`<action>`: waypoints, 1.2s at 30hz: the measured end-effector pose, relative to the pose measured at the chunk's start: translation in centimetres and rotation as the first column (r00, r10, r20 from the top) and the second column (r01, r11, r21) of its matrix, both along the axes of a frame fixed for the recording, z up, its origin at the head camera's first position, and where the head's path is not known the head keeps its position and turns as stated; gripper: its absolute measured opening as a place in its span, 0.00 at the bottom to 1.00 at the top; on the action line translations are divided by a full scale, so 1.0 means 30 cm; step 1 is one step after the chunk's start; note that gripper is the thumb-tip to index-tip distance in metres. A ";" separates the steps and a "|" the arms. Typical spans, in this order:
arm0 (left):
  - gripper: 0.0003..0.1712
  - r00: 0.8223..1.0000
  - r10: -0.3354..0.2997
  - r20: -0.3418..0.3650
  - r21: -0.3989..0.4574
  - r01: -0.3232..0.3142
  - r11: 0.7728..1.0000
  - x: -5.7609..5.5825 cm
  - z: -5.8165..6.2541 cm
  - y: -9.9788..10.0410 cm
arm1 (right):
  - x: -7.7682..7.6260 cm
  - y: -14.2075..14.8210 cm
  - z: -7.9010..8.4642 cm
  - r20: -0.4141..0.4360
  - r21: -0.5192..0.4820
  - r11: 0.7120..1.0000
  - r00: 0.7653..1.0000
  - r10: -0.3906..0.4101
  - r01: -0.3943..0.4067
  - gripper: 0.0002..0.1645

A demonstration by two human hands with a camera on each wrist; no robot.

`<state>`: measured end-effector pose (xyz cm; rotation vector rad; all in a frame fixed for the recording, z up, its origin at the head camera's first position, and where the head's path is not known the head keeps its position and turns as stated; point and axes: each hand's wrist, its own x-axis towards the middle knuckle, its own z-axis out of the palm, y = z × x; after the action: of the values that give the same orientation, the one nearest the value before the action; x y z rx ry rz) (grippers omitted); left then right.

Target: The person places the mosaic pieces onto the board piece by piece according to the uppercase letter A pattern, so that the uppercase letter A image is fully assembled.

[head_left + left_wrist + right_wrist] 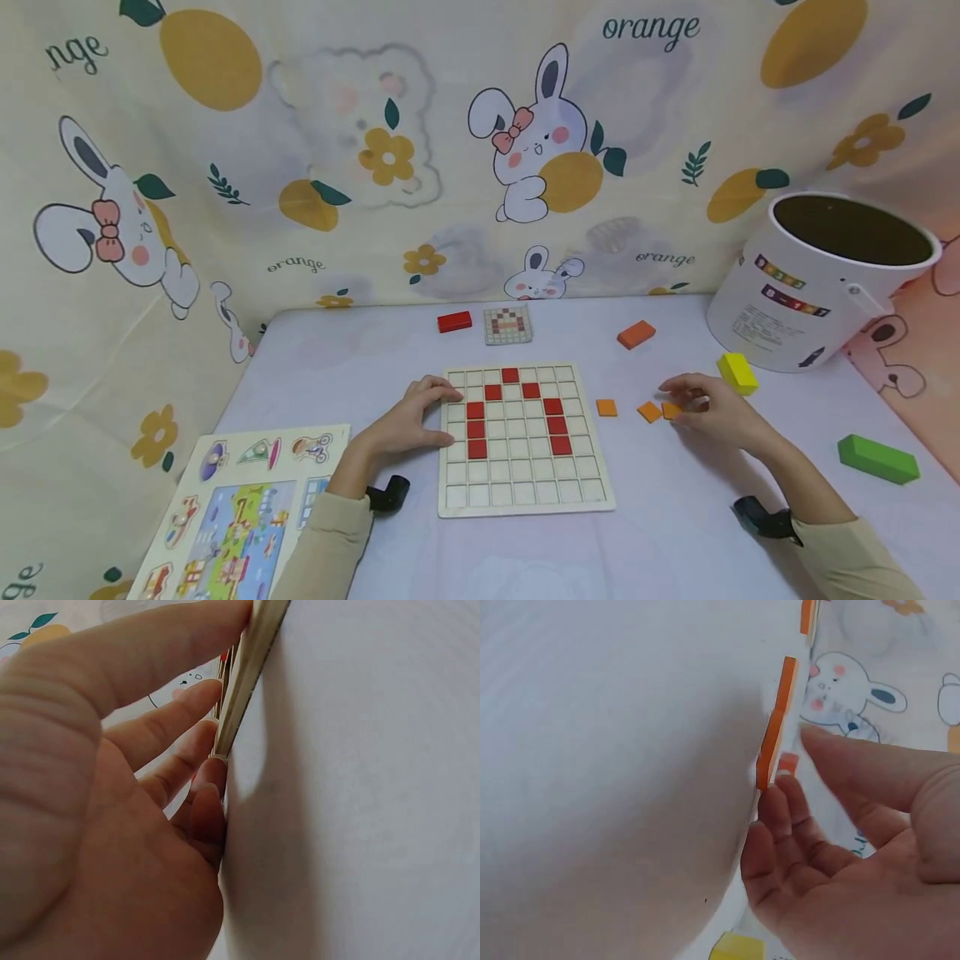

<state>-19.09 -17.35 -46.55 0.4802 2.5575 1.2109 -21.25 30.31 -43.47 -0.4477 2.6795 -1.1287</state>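
A white grid board lies on the table, with red square tiles set in an arch-like pattern. My left hand rests at the board's left edge, fingertips over the rim and thumb against the side; the left wrist view shows the fingers spread along that edge. To the board's right lie several orange square tiles. My right hand is over the rightmost one, its fingertips right at the tile. In the right wrist view the thumb stands apart from the fingers.
Behind the board are a red block and a small pattern card. An orange block, a yellow block and a green block lie to the right, near a white bucket. A picture puzzle board sits at the left.
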 end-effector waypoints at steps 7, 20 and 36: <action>0.33 1.000 0.000 -0.005 -0.004 0.000 1.000 0.000 0.000 -0.002 | 0.009 -0.006 -0.003 0.008 0.054 0.999 1.000 -0.011 0.011 0.23; 0.34 1.000 -0.012 -0.009 0.000 0.012 1.000 -0.004 -0.001 -0.005 | 0.010 -0.071 0.022 -0.052 0.058 0.998 0.998 0.039 -0.036 0.14; 0.34 0.999 -0.024 -0.027 -0.001 0.024 1.000 -0.002 0.000 -0.007 | -0.040 -0.583 0.020 -0.015 -0.213 0.904 0.926 0.377 -0.371 0.11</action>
<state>-19.16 -17.56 -46.55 0.5294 2.5672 1.2031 -22.43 12.81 -42.87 -0.9310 2.3147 -1.2863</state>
